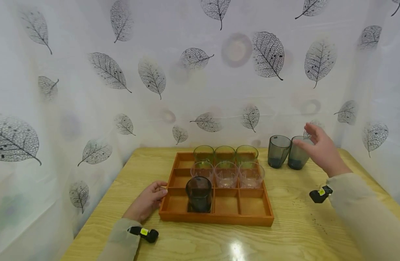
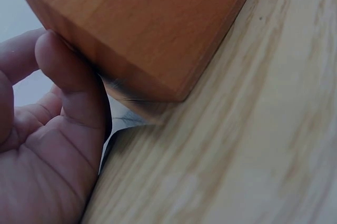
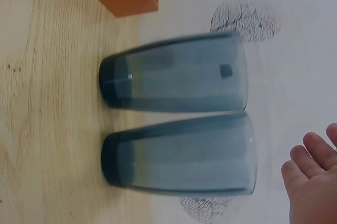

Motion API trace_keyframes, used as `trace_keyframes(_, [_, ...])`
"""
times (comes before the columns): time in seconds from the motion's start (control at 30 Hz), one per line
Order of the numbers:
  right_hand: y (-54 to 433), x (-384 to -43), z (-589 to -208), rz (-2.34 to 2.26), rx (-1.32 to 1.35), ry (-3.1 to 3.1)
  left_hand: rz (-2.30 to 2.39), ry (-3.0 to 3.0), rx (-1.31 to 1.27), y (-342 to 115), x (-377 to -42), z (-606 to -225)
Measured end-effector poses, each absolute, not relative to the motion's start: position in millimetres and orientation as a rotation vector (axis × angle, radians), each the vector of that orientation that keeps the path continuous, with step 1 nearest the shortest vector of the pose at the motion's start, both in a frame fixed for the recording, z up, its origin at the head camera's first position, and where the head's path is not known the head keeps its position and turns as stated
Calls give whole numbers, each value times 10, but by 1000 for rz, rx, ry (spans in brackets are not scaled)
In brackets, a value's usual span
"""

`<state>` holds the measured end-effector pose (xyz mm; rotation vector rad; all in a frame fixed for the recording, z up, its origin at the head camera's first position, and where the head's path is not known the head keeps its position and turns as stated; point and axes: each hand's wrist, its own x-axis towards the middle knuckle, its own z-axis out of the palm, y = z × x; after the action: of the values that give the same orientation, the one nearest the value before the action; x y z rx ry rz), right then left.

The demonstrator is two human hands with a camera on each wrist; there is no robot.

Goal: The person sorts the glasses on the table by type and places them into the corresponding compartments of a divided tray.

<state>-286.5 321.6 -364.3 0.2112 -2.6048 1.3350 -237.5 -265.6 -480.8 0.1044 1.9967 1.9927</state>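
Observation:
My left hand [image 1: 148,199] touches the left side of a wooden divided tray [image 1: 216,218] with its fingertips; in the left wrist view the bent thumb [image 2: 71,76] lies against the tray's outer wall [image 2: 137,29]. My right hand [image 1: 325,150] is raised with fingers spread beside two tall grey-blue glasses, a left one [image 1: 279,154] and a right one [image 1: 298,159]. In the right wrist view the right hand's fingers [image 3: 308,166] are apart from both upright glasses. One dark grey glass [image 1: 199,195] stands in the tray's front row, second compartment from the left.
Three green glasses [image 1: 224,155] stand in the tray's back row and three clear glasses [image 1: 226,175] in the middle row. A wood-grain table [image 1: 187,243] carries everything. A white curtain with leaf prints [image 1: 200,98] hangs close behind and at both sides.

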Motion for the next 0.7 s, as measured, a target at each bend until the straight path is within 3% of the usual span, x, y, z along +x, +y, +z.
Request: trace_keyframes(0.7, [3460,-3111,-4201,1490,82,-2579,1991,2003,109,-2668,-2394,-4826])
